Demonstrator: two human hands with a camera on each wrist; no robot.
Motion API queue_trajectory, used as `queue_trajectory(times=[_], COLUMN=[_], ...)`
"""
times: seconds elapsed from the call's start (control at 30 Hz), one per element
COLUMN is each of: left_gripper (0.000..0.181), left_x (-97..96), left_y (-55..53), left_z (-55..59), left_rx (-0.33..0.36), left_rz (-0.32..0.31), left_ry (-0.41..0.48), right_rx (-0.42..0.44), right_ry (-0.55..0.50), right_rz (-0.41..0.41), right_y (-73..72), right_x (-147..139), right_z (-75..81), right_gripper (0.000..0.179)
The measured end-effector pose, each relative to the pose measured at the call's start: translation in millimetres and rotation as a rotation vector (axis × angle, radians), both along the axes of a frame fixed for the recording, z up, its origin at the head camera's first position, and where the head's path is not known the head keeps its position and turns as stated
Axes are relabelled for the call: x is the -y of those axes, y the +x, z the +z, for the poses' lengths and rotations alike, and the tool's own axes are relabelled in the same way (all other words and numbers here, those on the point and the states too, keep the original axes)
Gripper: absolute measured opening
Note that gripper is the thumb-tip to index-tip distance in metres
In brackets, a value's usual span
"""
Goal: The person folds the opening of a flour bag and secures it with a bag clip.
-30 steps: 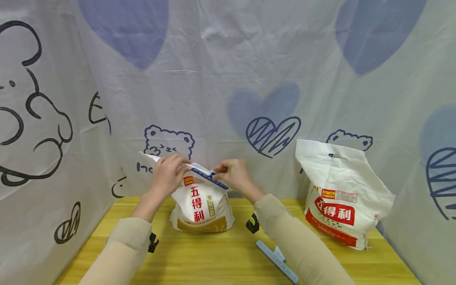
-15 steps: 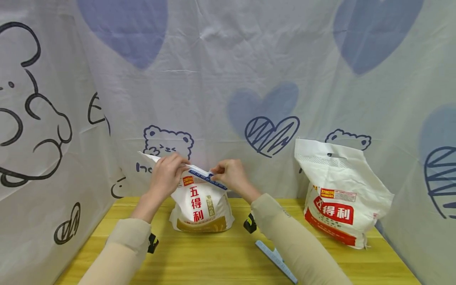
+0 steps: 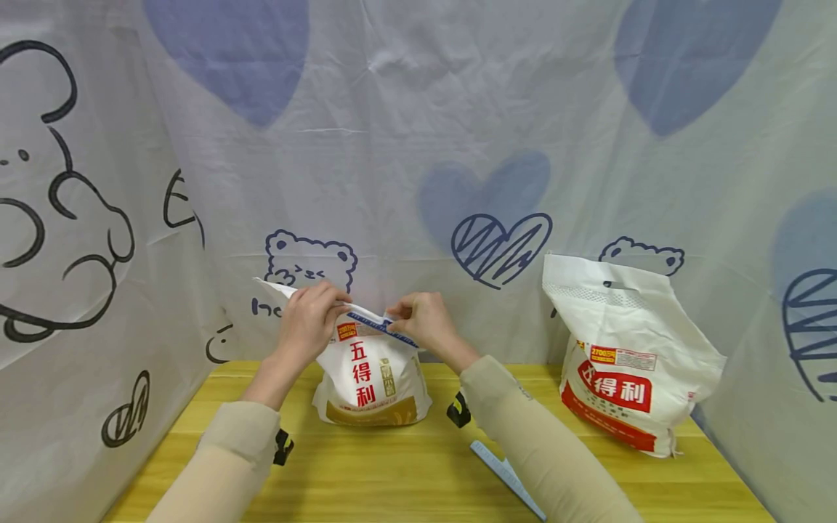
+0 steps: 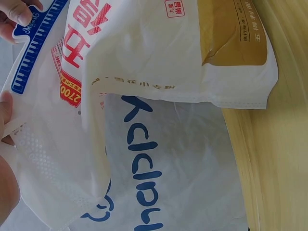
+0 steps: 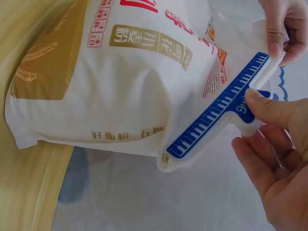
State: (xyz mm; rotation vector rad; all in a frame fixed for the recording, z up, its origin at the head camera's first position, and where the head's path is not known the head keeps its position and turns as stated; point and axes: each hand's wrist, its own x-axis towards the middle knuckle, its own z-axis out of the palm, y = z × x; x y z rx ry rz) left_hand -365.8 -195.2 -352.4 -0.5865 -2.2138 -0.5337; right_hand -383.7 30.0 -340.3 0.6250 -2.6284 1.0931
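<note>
A white flour bag [image 3: 366, 396] with red lettering and a gold base stands upright on the table. My left hand [image 3: 310, 316] pinches its top edge left of centre, the loose corner sticking out past the fingers. Across the right part of the bag's mouth lies a dark blue clip [image 5: 219, 108] with a piano-key pattern, tilted down to the right in the head view. My right hand [image 3: 425, 319] grips the clip's handle, thumb [image 5: 264, 106] on the printed tab and fingers behind it. Near the clip's upper end, the left thumb [image 5: 274, 41] presses the bag.
A second white flour bag [image 3: 621, 370], with a red label and handle hole, stands at the right. On the table [image 3: 366, 479], a light blue clip [image 3: 502, 472] lies partly under the right sleeve [image 3: 536, 428]. A patterned cloth [image 3: 392, 181] hangs close behind the bags.
Both hands stay nearly in place. The white fold above the dark blue clip looks lower and flatter than a second ago, and the right forearm has shifted slightly left.
</note>
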Motion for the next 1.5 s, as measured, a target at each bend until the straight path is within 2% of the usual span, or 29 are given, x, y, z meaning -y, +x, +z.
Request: queue_trajectory(times=[0.17, 0.4, 0.53, 0.67, 0.87, 1.03, 1.23, 1.5], left_gripper=[0.011, 0.011, 0.012, 0.015, 0.027, 0.038, 0.050, 0.061], left_x=[-0.5, -2.0, -1.6, -2.4, -5.2, -10.9, -20.4, -35.7], left_y=[1.0, 1.4, 2.1, 2.5, 5.4, 10.8, 19.8, 32.9], left_z=[0.4, 1.2, 1.1, -0.7, -9.3, -17.4, -24.2, -36.5], left_rx=[0.005, 0.011, 0.010, -0.010, -0.085, -0.104, -0.117, -0.140], left_rz=[0.005, 0.013, 0.015, 0.009, -0.015, -0.003, -0.007, -0.035], left_ry=[0.007, 0.001, 0.007, 0.011, 0.011, 0.021, 0.089, 0.188], right_rx=[-0.005, -0.085, -0.117, -0.094, -0.079, -0.123, -0.213, -0.279], right_ry=[-0.016, -0.033, -0.086, -0.169, -0.253, -0.312, -0.396, -0.420], right_rz=[-0.007, -0.017, 0.027, 0.077, 0.117, 0.129, 0.120, 0.085], right_y=[3.1, 4.3, 6.9, 12.3, 22.8, 32.5, 43.3, 61.7], right_x=[-2, -3, -6, -13, -24, -33, -42, -56], right_z=[1.0, -9.0, -14.8, -19.8, -26.7, -33.4, -44.4, -55.9], right_gripper=[0.025, 0.029, 0.034, 0.041, 0.048, 0.048, 0.046, 0.045])
